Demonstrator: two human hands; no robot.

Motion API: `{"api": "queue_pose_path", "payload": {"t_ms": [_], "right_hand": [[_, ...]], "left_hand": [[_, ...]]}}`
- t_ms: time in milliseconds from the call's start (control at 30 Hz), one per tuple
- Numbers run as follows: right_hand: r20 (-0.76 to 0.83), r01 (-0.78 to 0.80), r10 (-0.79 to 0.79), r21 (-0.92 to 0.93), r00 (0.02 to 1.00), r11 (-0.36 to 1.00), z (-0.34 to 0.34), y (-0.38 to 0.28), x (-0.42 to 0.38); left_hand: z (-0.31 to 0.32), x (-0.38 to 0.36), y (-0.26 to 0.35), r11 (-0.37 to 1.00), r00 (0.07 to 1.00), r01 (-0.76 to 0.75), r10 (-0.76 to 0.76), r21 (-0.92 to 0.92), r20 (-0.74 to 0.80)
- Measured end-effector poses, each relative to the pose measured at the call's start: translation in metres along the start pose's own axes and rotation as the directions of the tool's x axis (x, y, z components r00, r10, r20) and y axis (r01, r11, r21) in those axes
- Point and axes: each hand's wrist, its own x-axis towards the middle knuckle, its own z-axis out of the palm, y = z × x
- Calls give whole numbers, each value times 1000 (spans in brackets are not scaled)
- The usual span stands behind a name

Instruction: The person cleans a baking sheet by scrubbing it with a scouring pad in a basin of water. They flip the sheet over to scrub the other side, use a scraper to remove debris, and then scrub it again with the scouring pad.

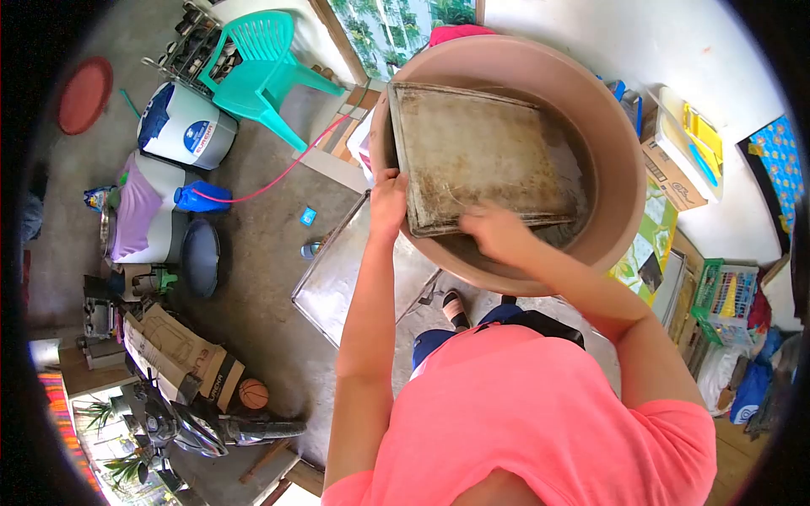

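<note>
A grimy, brown-stained metal tray rests tilted in a large brown plastic basin with murky water at the bottom. My left hand is closed around the tray's left edge, near its lower corner, at the basin's rim. Against the tray's lower edge, my right hand is curled with its fingers closed and slightly blurred; whatever they may hold is hidden. Below the basin, a cleaner, shiny metal tray lies on the floor, left of my feet.
A teal plastic chair stands at the upper left, near a pink hose and a washing machine. Cardboard boxes, a basketball and a motorcycle occupy the lower left. Crates are stacked at right.
</note>
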Motion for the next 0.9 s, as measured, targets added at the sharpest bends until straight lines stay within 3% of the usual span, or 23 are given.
{"api": "queue_pose_path", "payload": {"t_ms": [33,100,167,233,300,400,433,467,500,567,700,733,767,833,900], "right_hand": [[55,-6,12,-101,998,995,2,28,-16],[232,-216,227,-72,946,974,-12,36,-20],[69,-39,41,-38,997,999,9,21,-1],[-38,27,-23,123,999,992,14,-21,37],[-85,32,-10,264,996,964,25,-51,59],[-44,-63,79,292,996,954,21,-24,34],[-90,-121,152,278,984,953,26,5,11],[41,-219,215,181,976,959,32,47,-14],[152,-324,317,24,936,946,12,73,-36],[149,-574,569,-8,809,819,2,129,-76],[289,-343,366,-128,885,931,30,71,-18],[83,-270,269,9,960,963,31,36,3],[92,-202,192,107,977,974,36,12,27],[-131,-127,190,382,973,915,35,-23,45],[-65,-193,240,409,969,892,37,5,22]], "left_hand": [[1,0,-2,1000,1000,-9,9,20,-11],[3,0,-3,998,999,-23,26,54,-47],[5,1,-4,999,997,-37,40,39,-67],[4,2,-5,999,996,-49,47,-23,-77],[3,2,-2,998,994,-68,69,12,-81],[3,0,-1,991,992,-84,93,99,-81],[5,1,-2,991,992,-90,98,99,-78],[6,0,-2,991,992,-92,100,99,-74],[6,-1,-1,991,992,-94,102,100,-75],[8,-4,2,985,986,-86,106,149,-130],[11,-4,7,983,971,-111,139,149,-195],[11,-1,0,983,974,-102,129,152,-184],[10,0,-7,980,972,-126,153,151,-180],[10,1,-13,972,963,-179,204,149,-173],[10,1,-11,964,965,-179,211,196,-155]]}}
